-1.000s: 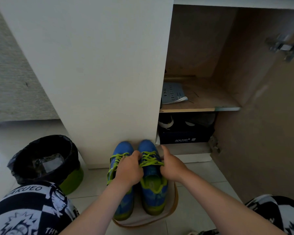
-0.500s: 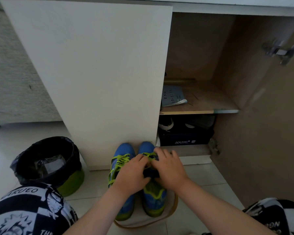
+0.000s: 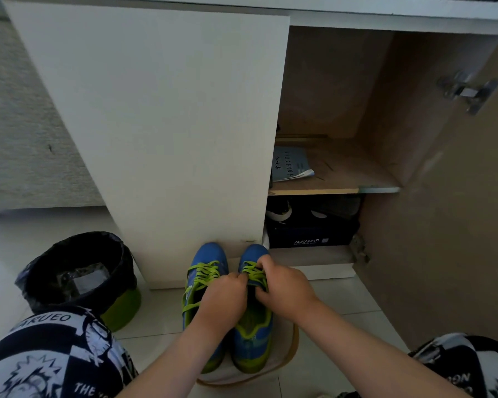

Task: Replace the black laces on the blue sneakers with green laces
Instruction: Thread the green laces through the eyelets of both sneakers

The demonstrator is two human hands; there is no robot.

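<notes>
Two blue sneakers with green trim stand side by side on a pale mat (image 3: 285,360), toes toward the cabinet. The left sneaker (image 3: 204,262) is laced in green, its green laces (image 3: 203,274) lying loose over the tongue. On the right sneaker (image 3: 252,334), my left hand (image 3: 224,300) and my right hand (image 3: 282,288) meet over the tongue. Both pinch its green lace (image 3: 253,272) with curled fingers. No black lace is visible.
A white cabinet door (image 3: 161,133) rises just behind the toes. To the right the cabinet stands open, with a booklet (image 3: 291,165) on its shelf and a dark shoe box (image 3: 311,234) below. A black-lined bin (image 3: 75,277) sits at left. My patterned knees frame both lower corners.
My hands, which held the lace ends apart a second ago, came together over the right sneaker's tongue and have since stayed there, working the green lace. The shoes have not moved.
</notes>
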